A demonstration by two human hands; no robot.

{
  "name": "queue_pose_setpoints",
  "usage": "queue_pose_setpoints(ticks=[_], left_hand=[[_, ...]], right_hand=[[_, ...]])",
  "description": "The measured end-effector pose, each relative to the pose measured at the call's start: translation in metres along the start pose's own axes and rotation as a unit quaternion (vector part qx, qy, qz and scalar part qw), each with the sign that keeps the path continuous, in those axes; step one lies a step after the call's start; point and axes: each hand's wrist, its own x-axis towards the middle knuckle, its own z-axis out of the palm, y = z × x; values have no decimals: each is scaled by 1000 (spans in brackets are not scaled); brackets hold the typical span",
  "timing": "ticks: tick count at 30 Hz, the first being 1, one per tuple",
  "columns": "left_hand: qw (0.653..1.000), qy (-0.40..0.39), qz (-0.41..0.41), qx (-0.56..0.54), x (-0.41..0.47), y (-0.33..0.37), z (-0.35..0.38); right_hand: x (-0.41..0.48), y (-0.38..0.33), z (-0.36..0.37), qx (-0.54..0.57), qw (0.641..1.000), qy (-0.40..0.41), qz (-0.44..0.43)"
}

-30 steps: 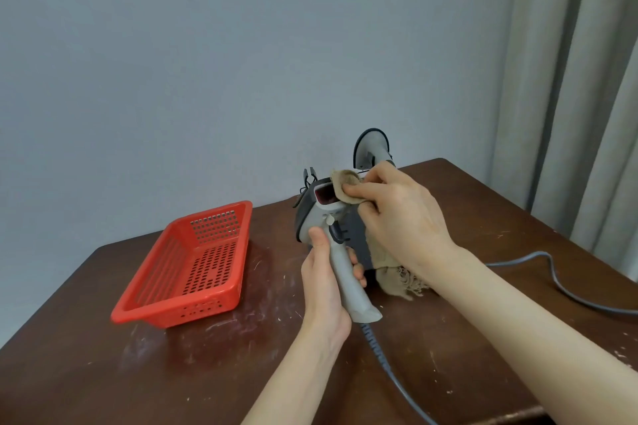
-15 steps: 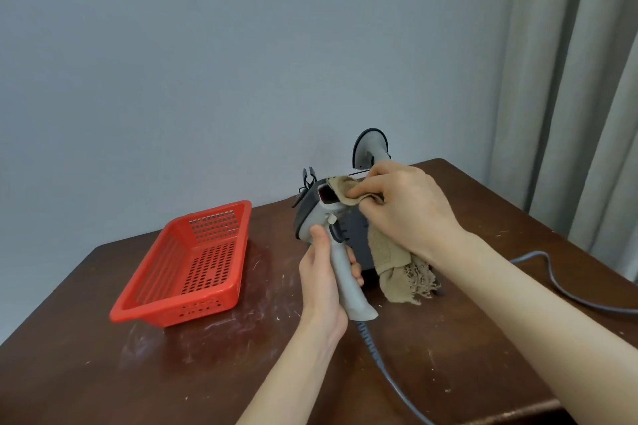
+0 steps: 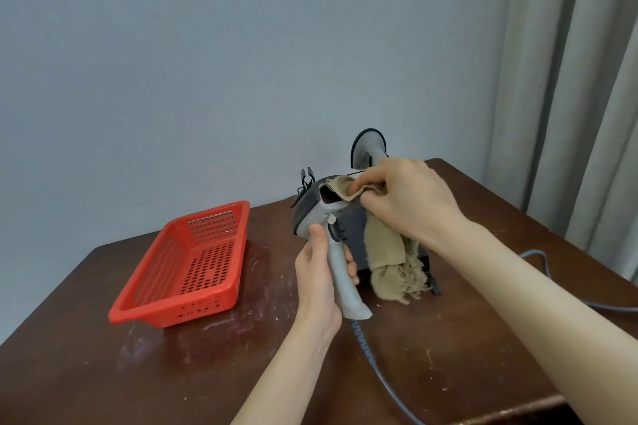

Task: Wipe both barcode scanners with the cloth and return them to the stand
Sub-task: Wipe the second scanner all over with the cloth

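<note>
My left hand grips the grey handle of a barcode scanner, holding it upright above the table with its dark window facing me. My right hand pinches a beige cloth and presses its top corner against the scanner's head; the rest of the cloth hangs down with a frayed edge. Behind my hands stands the black stand, mostly hidden. The rounded grey head of a second scanner rises behind my right hand.
A red perforated plastic basket sits on the left of the dark wooden table. A grey cable runs from the held scanner toward the front edge; another cable trails right. Wall behind, curtains at right.
My right hand has lifted slightly and shifted right along the scanner head, letting more of the cloth hang down. The left hand and scanner have stayed nearly still.
</note>
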Motion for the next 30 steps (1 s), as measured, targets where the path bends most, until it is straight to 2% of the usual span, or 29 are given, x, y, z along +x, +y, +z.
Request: queue_pose_setpoints(ticks=[3,4,6,7,9,12,15,18,21,23,28,30], left_hand=[[999,-7,-28,-37,0,2,-2],[998,-8,-37,-50,1,2,-4],[996,-18,-52,-68,2,0,-8],[995,-24,-58,-71,2,0,-9],[995,-33,-66,-74,2,-1,-8],[995,-37,-62,-71,2,-1,-6],[996,-36,-55,-67,2,0,-5],[996,-36,-54,-54,1,-2,-2],[998,-38,-41,-34,-1,-7,1],[998,-33,-38,-35,-2,-7,1],[998,-25,-44,-40,-3,-3,-2],[998,-25,-44,-28,-2,-4,-2]], right_hand=[[-1,8,-12,-83,994,59,30],[0,14,-15,-99,992,56,51],[3,27,-14,-135,986,-24,94],[3,33,-12,-128,984,-51,109],[2,37,-7,-54,991,-24,118],[0,32,-3,6,995,73,72],[-3,19,0,66,990,127,-6],[-9,6,11,62,983,148,-91],[-13,-4,23,33,982,116,-144],[-14,-3,27,6,985,95,-147],[-12,6,21,-41,996,56,-57],[-12,-1,21,-28,997,44,-55]])
